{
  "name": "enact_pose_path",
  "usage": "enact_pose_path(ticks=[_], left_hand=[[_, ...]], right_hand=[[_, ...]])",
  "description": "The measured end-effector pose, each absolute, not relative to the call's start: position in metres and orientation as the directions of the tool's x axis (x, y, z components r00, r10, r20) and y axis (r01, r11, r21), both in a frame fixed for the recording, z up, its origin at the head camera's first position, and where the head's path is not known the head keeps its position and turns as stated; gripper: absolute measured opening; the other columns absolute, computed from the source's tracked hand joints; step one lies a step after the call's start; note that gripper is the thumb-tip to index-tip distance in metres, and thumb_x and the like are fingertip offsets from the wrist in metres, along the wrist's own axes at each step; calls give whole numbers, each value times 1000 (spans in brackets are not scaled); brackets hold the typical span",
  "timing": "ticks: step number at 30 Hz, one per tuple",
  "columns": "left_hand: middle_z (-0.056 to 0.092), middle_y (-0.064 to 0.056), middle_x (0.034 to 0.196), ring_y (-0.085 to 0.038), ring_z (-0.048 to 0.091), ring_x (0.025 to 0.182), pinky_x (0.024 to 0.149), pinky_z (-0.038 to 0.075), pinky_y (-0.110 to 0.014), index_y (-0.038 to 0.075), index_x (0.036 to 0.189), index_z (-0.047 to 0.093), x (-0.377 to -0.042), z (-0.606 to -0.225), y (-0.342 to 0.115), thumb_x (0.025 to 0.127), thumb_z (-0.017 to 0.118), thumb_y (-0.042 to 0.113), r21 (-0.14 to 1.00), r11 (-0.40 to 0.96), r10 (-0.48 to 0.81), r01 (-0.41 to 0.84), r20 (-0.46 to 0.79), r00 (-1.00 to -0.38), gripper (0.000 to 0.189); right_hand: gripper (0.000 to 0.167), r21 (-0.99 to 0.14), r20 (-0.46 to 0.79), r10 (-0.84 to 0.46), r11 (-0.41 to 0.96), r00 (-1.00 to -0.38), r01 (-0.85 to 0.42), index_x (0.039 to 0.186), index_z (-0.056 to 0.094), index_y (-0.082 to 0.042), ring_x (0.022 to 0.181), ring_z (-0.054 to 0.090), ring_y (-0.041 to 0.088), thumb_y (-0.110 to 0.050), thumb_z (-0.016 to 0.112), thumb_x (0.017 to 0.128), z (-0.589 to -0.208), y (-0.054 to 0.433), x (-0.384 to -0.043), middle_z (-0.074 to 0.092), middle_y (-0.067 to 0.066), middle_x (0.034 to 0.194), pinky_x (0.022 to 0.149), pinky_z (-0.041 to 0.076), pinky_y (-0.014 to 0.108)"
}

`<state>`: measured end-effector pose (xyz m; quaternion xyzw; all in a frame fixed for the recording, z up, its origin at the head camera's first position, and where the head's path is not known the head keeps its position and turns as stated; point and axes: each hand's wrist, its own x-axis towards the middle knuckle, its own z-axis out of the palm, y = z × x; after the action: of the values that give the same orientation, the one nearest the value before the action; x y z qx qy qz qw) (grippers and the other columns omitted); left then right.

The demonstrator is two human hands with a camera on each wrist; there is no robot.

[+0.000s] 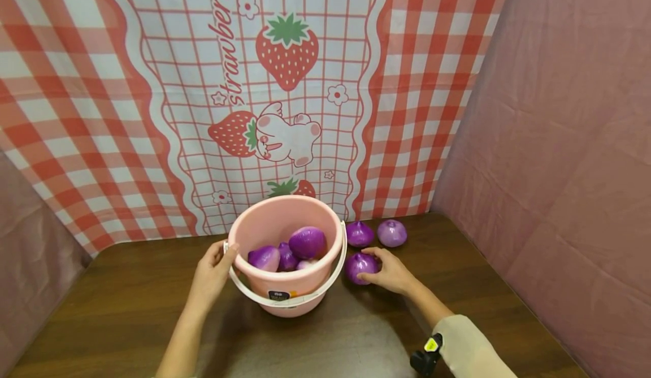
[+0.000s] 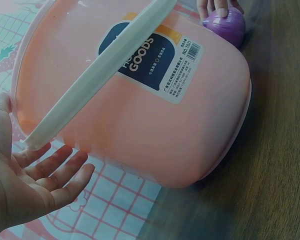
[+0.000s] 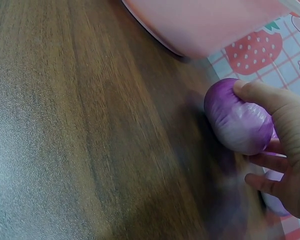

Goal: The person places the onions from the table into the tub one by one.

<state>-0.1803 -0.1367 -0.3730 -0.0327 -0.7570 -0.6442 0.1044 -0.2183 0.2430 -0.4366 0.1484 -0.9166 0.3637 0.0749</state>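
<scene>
A pink bucket (image 1: 244, 234) with a white handle (image 1: 312, 298) stands on the table, with several purple onions (image 1: 307, 242) inside. My left hand (image 1: 212, 270) holds the bucket's left rim, thumb over the edge and fingers along the outside below it. In the left wrist view those fingers (image 2: 65, 175) lie beside the handle's end. To the right of the bucket, my right hand (image 1: 389, 272) grips a glossy purple onion (image 1: 360, 268) between thumb and fingers. The right wrist view shows the thumb on top of this onion (image 3: 235, 120), just over the wood.
Two more onions, one dark purple (image 1: 359, 234) and one paler (image 1: 392, 233), sit behind the right hand near the table's back edge. A strawberry-print checked cloth (image 1: 407, 112) hangs behind the brown wooden table (image 1: 127, 310). Pink cloth (image 1: 569, 140) covers the right side.
</scene>
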Motion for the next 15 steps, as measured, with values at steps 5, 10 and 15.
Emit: enact_pose_path(ticks=[5, 10, 15], left_hand=[[63, -3, 91, 1, 57, 67, 63, 51, -18, -4, 123, 50, -180, -373, -137, 96, 50, 18, 969, 171, -87, 177, 194, -977, 35], [64, -8, 96, 2, 57, 69, 64, 52, -19, -4, 124, 50, -181, -373, -137, 96, 50, 18, 968, 177, -88, 176, 194, -977, 35], [64, -10, 98, 3, 56, 72, 65, 51, -18, -3, 123, 51, -180, -373, -136, 96, 51, 19, 964, 191, -93, 185, 205, -974, 35]], right_hand=[[58, -645, 251, -202, 694, -947, -319, 118, 59, -3, 101, 59, 26, -28, 81, 70, -435, 245, -218, 62, 15, 116, 88, 48, 40], [59, -644, 266, -194, 693, -944, -324, 119, 58, -3, 100, 59, 25, -30, 81, 70, -430, 248, -217, 61, 15, 116, 86, 49, 40], [60, -643, 282, -198, 687, -939, -339, 119, 58, -1, 99, 60, 26, -30, 81, 71, -424, 251, -218, 60, 17, 116, 84, 50, 39]])
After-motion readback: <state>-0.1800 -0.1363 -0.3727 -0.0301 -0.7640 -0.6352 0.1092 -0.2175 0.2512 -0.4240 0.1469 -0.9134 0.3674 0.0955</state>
